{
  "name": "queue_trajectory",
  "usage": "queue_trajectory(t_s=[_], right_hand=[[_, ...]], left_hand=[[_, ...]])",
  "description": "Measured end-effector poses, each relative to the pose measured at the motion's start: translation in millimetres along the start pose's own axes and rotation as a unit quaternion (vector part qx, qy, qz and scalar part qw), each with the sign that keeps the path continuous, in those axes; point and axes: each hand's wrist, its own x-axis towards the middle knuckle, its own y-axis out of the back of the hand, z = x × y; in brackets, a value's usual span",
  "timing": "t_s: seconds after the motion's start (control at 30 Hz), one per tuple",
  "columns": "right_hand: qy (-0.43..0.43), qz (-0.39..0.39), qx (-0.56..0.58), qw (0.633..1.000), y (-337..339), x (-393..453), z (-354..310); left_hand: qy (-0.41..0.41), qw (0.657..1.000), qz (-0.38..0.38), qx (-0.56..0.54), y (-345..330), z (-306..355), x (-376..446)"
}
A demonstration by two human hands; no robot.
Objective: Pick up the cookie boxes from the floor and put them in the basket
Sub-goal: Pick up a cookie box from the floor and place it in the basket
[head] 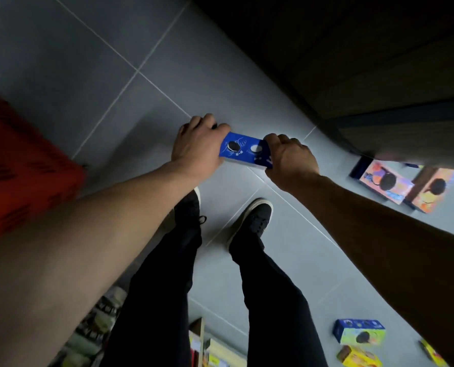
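Observation:
A blue cookie box (243,151) with cookie pictures on its face is held in the air above the grey floor, between both hands. My left hand (198,145) grips its left end and my right hand (290,157) grips its right end. The red basket (22,168) sits at the left edge of the view, blurred. Two orange-and-pink cookie boxes (385,181) (435,189) lie on the floor at the right. A blue-and-yellow box (359,331) and two yellow boxes (358,357) (432,353) lie at the lower right.
My two legs and dark shoes (255,218) stand on the tiled floor below the hands. A dark shelf unit (379,75) fills the upper right. Shelved goods (96,327) show at the bottom left and bottom centre.

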Motion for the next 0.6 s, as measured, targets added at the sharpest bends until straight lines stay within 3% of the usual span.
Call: queue_trajectory(t_s=[0.3, 0.6], right_hand=[[0.089, -0.024, -0.042, 0.995, 147, -151, -78], [0.208, -0.002, -0.157, 0.965, 235, -249, -151]], left_hand=[[0.077, 0.995, 0.046, -0.052, 167, 30, -159], [0.197, 0.968, 0.127, -0.091, 253, 63, -292]])
